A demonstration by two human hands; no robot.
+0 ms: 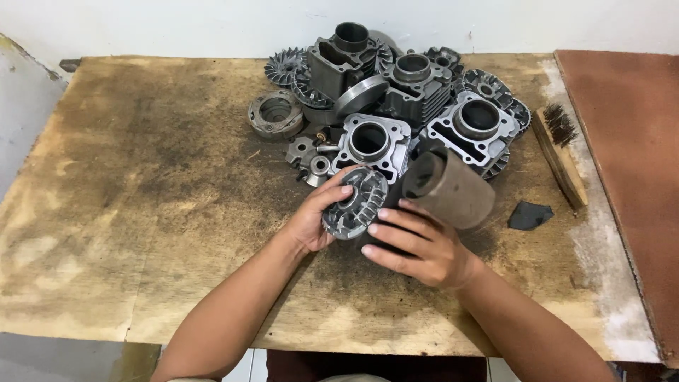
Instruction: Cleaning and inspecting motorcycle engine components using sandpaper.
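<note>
While the left hand (311,223) grips the round grey finned metal disc (356,203) above the stained wooden table (141,212), the right hand (417,247), fingers curled around its lower edge, should support it firmly.

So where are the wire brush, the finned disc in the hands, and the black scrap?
wire brush (560,152), head view, wooden back.
finned disc (356,203), head view, ribbed face.
black scrap (529,215), head view, its middle.

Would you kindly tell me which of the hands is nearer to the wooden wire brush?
Right. The right hand lies left of the wire brush; the left hand sits farther left, holding the finned metal disc.
</note>
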